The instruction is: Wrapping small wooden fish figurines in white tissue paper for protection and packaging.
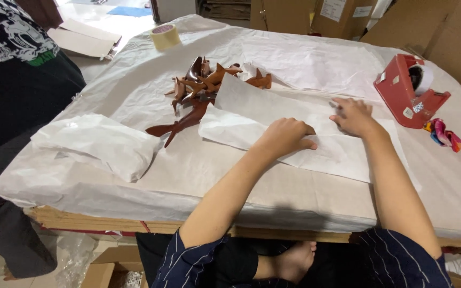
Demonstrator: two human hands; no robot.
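A sheet of white wrapping paper lies folded over on the paper-covered table. My left hand presses down on its middle with the fingers curled. My right hand rests flat on the same sheet further right, fingertips on a fold. A brown carved wooden fish pokes out from under the sheet's left edge. Behind it sits a pile of several similar wooden fish figures.
A wrapped white paper bundle lies at the left. A red tape dispenser and a colourful ribbon are at the right. A roll of tape sits at the back. A person in a black shirt stands at the left. Cardboard boxes stand behind.
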